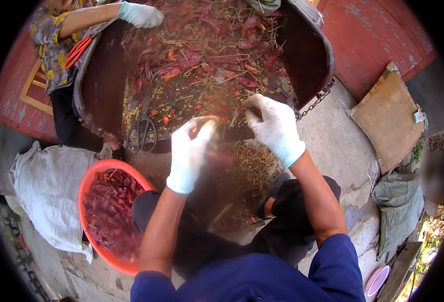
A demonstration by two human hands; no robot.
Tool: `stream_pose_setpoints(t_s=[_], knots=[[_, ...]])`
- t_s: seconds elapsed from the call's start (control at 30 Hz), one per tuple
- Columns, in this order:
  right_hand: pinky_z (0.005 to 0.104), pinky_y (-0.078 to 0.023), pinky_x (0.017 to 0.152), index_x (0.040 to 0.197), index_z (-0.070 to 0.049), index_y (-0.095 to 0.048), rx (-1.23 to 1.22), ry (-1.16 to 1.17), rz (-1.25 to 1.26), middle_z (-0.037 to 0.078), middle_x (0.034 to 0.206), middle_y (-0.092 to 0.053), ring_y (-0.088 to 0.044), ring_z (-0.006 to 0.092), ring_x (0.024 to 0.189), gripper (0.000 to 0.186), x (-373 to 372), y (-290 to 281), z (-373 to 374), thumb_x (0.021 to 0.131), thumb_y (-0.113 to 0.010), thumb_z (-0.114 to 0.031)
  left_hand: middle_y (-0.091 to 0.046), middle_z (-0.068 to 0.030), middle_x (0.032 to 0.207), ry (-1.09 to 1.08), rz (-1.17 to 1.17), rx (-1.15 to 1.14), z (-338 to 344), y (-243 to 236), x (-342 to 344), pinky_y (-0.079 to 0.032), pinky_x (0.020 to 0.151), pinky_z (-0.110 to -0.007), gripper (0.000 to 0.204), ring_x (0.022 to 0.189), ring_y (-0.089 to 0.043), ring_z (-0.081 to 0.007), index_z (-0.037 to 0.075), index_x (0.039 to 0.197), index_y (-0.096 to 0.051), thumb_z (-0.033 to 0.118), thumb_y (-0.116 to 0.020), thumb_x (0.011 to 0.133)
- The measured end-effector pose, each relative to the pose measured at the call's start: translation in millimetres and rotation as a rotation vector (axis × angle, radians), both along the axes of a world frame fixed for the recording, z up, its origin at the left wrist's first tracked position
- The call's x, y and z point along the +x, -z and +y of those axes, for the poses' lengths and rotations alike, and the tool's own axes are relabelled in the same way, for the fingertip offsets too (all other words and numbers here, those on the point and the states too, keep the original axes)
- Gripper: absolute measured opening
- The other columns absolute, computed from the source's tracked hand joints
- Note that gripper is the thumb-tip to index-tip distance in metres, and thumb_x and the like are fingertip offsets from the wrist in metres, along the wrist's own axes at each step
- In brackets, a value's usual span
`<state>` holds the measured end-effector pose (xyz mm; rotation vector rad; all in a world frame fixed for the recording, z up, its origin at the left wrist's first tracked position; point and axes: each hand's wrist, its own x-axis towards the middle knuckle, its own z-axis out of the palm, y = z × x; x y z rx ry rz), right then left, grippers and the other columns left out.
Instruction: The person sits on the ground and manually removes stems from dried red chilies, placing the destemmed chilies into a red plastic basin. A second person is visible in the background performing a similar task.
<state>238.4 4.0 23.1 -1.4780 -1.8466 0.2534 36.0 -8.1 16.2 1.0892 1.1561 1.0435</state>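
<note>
Left hand (187,155) and right hand (276,123) are curled narrow, contents unclear; peppers (189,59) are spread ahead, concrete floor (327,133) exposed rightward.

The chilies (170,72) are dried, dark red and wrinkled, some brighter orange-red. Most lie flat in a loose, uneven layer across the tub (101,80), tangled with straw-coloured stems (232,57); toward the near side they thin out to scattered small pieces. A second heap, deep red, fills the basin (123,266). A small red piece (194,132) shows within the curled left hand (187,153); whether it is gripped is unclear.
</note>
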Motion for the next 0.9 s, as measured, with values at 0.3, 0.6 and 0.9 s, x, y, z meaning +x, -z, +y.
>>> stream_pose_setpoints(t_s=[0.3, 0.6, 0.9], knots=[[0.0415, -0.057, 0.076, 0.098, -0.007, -0.07, -0.352, -0.058, 0.197, 0.016, 0.091, -0.074, -0.073, 0.0327, 0.085, 0.02, -26, 12, -19, 0.085, -0.069, -0.023, -0.071, -0.0049, 0.099, 0.028, 0.502, 0.512, -1, 21, 7, -0.052, 0.083, -0.026, 0.029, 0.092, -0.064, -0.0101, 0.0, 0.118, -0.071, 0.006, -0.072, 0.089], [0.0413, -0.056, 0.075, 0.096, -0.006, -0.062, -0.345, -0.204, 0.162, 0.014, 0.087, -0.072, -0.071, 0.0337, 0.083, 0.031, -19, -13, -23, 0.087, -0.072, -0.033, -0.066, -0.013, 0.084, 0.038, 0.712, 0.719, 1, 21, 1, -0.051, 0.068, -0.034, 0.014, 0.074, -0.067, -0.0275, 0.003, 0.097, -0.072, 0.006, -0.072, 0.084], [0.0413, -0.052, 0.064, 0.089, -0.009, -0.063, -0.063, -0.208, -0.101, 0.016, 0.082, -0.065, -0.066, 0.0371, 0.076, 0.016, -29, 6, -27, 0.093, -0.064, -0.025, -0.062, -0.0116, 0.077, 0.151, 0.773, 0.723, -1, 28, -6, -0.05, 0.065, -0.034, 0.016, 0.068, -0.063, -0.0265, 0.001, 0.091, -0.07, 0.003, -0.074, 0.075]])
